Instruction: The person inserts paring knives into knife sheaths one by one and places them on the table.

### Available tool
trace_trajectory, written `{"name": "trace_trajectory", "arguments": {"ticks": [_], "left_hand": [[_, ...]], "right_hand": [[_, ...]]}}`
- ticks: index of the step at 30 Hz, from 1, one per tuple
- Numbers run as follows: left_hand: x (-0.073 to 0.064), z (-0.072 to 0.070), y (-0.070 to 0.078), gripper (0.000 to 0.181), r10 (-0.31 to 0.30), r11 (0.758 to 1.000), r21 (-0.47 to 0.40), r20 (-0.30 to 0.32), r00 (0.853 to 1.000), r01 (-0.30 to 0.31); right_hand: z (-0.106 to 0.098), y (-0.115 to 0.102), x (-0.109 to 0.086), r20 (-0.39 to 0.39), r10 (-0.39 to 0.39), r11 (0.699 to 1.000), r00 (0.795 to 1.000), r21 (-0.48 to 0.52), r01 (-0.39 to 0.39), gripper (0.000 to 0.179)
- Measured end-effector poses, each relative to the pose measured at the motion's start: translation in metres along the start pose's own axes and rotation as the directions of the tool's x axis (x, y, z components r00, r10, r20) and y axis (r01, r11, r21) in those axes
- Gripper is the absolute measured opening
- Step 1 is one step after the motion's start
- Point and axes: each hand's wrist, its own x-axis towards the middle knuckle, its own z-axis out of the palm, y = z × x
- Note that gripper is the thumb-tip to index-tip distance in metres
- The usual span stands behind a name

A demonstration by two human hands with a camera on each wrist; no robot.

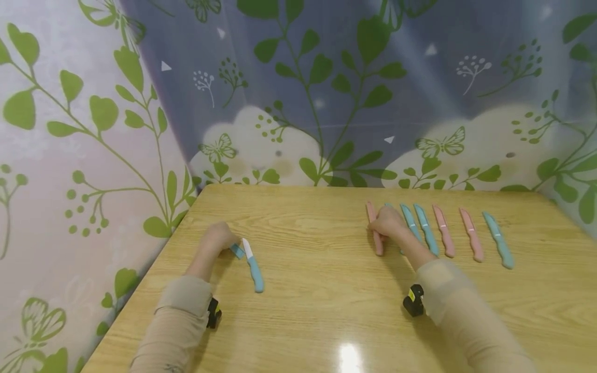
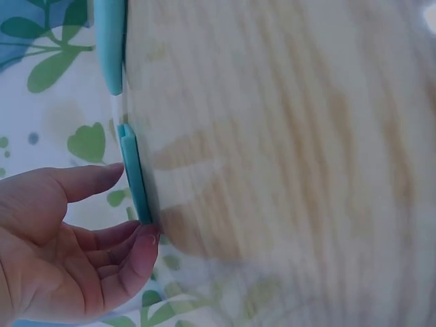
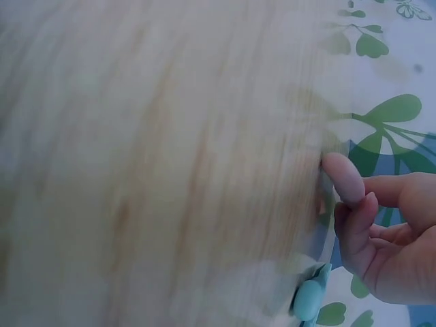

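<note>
On the left of the table, a blue-handled knife (image 1: 255,272) lies with its white blade bare. Beside it is a blue blade sheath (image 1: 237,251). My left hand (image 1: 217,237) is at the sheath; in the left wrist view, the thumb and fingers stand apart along the sheath (image 2: 136,176), fingertips by its lower end. Over on the right, my right hand (image 1: 389,221) pinches a pink knife (image 1: 378,243) by its side. The right wrist view shows the rounded pink handle end (image 3: 344,178) between thumb and fingers. Part of that knife is hidden by the hand.
Right of the pink knife, several sheathed knives lie in a row: blue ones (image 1: 426,230) partly behind my right forearm, then a pink one (image 1: 444,233), another pink one (image 1: 472,235) and a blue one (image 1: 499,241). A patterned curtain stands behind the wooden table (image 1: 303,311).
</note>
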Motion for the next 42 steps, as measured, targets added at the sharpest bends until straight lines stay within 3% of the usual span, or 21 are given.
{"name": "trace_trajectory", "arguments": {"ticks": [8, 17, 21, 24, 28, 31, 33, 36, 39, 42], "left_hand": [[0.005, 0.002, -0.003, 0.015, -0.001, 1.0, 0.026, -0.04, 0.999, 0.002], [0.003, 0.001, -0.005, 0.015, -0.027, 0.998, 0.053, -0.043, 0.999, 0.029], [0.002, 0.001, -0.005, 0.013, -0.053, 0.995, 0.084, -0.025, 0.998, 0.055], [0.003, 0.0, -0.006, 0.01, -0.033, 0.997, 0.073, -0.024, 0.999, 0.035], [0.004, -0.001, -0.007, 0.016, 0.01, 1.0, -0.003, -0.03, 0.999, -0.01], [0.005, -0.001, -0.008, 0.024, 0.023, 0.997, -0.069, -0.009, 1.0, -0.024], [0.006, 0.0, -0.01, 0.027, 0.033, 0.995, -0.096, 0.008, 0.999, -0.032], [0.007, 0.003, -0.01, 0.032, 0.057, 0.993, -0.104, 0.022, 0.998, -0.055], [0.006, 0.004, -0.01, 0.034, 0.076, 0.991, -0.113, 0.022, 0.997, -0.073], [0.006, 0.003, -0.01, 0.035, 0.073, 0.988, -0.136, 0.009, 0.997, -0.071]], "right_hand": [[-0.002, 0.001, -0.001, 0.027, -0.011, 1.0, 1.0, -0.027, 0.012, 0.037], [0.001, 0.005, 0.0, 0.073, -0.019, 0.997, 0.997, -0.069, 0.024, 0.041], [0.001, 0.001, 0.0, 0.121, -0.012, 0.99, 0.993, -0.138, 0.029, 0.046], [0.001, -0.004, -0.002, 0.142, -0.007, 0.976, 0.99, -0.214, 0.038, 0.047], [-0.002, -0.011, -0.002, 0.137, -0.013, 0.953, 0.99, -0.299, 0.054, 0.042], [-0.002, -0.016, -0.005, 0.116, -0.028, 0.942, 0.993, -0.331, 0.065, 0.029], [0.001, -0.02, -0.008, 0.102, -0.04, 0.928, 0.994, -0.364, 0.075, 0.031], [0.006, -0.029, -0.012, 0.059, -0.064, 0.933, 0.996, -0.35, 0.081, 0.031], [0.01, -0.042, -0.013, 0.005, -0.138, 0.933, 0.99, -0.335, 0.132, 0.011], [0.016, -0.056, -0.013, -0.024, -0.235, 0.91, 0.972, -0.358, 0.211, 0.021]]}}
